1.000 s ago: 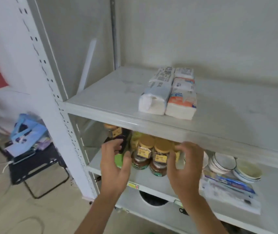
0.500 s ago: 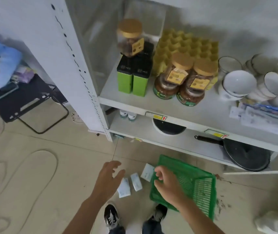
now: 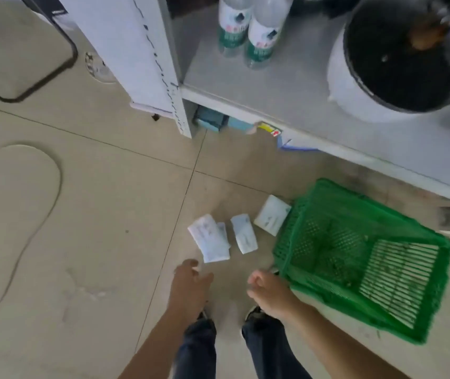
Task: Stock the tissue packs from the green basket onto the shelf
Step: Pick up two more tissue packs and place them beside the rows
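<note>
View from head height, straight down at a tiled floor (image 3: 87, 214) beside a white shelf unit (image 3: 286, 105).

Far left: black metal frame legs (image 3: 62, 64) on the tiles, and a pale looping mark on the floor.

Centre, on the floor: tissue packs lying loose, outside the basket. Leftmost pack (image 3: 207, 236) overlapping a second pack (image 3: 222, 242) beneath it; a third pack (image 3: 244, 236) just beside them; a fourth pack (image 3: 271, 218) touching the basket's left edge.

Lower centre: left hand (image 3: 191, 291) reaching down, fingertips close to the overlapping pair, fingers loosely bent, holding nothing. Just to its right, right hand (image 3: 269, 292) with fingers curled inward, holding nothing visible; exact closure hard to tell through blur. Dark shoes and trouser legs below both hands.

Right: green basket (image 3: 420, 310) tilted on the floor, appearing empty of packs.

Upper right: two water bottles (image 3: 245, 31) and a white pot with a dark interior (image 3: 399, 56) on the low shelf.

Risks from here, as a judgement: grabbing the overlapping pair in one go could let the lower pack slip out. Thin, flat packs on smooth tile likely to slide away rather than lift. The fourth pack, tucked against the basket, easy to overlook. Feet close enough to the packs to tread on one.
</note>
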The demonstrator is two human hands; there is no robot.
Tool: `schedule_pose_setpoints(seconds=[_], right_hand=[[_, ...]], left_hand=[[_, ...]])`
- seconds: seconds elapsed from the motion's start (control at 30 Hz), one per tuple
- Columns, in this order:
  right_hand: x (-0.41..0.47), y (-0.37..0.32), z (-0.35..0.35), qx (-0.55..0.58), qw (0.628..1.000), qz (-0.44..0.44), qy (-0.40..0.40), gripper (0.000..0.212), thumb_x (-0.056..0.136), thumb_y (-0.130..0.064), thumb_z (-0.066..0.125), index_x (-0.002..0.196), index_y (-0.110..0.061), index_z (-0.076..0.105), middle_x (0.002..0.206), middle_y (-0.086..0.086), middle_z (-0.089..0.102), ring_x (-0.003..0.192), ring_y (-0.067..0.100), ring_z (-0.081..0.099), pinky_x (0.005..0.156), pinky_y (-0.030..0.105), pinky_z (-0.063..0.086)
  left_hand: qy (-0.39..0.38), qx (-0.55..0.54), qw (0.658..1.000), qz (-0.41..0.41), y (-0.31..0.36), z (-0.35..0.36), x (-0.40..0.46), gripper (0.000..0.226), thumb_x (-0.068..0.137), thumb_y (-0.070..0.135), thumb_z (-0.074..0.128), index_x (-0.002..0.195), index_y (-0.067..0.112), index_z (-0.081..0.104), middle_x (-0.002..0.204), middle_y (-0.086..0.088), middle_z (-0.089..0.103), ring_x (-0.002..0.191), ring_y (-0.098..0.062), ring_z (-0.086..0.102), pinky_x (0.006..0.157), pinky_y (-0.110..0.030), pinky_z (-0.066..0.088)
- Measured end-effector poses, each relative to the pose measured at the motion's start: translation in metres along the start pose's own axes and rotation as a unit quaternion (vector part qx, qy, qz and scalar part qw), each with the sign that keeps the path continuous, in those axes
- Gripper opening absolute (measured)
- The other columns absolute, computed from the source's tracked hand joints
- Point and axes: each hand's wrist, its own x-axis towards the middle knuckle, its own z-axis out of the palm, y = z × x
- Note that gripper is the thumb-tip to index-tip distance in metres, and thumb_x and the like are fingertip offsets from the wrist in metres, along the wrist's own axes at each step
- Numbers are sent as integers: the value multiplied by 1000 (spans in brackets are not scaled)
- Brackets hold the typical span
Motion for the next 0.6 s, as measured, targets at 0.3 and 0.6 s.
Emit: schedule_pose_setpoints(seconds=[0.3,0.6], right_hand=[[163,17,37,-77,988,-96,90,56,99,0,53,151,-11,37,144,14,46,134,31,47,106,40,45],[215,27,67,-97,969,-170,153,49,90,7,61,136,-7,53,126,11,58,118,28,58,99,37,50]], left_hand=[[-19,6,999,-29,-50,24,156,78,90,57,68,152,15,43,134,-5,62,122,-26,60,109,-47,47],[-34,-82,996,-1,-59,35,227,51,78,29,88,123,16,68,117,1,75,112,-18,69,104,-40,50]])
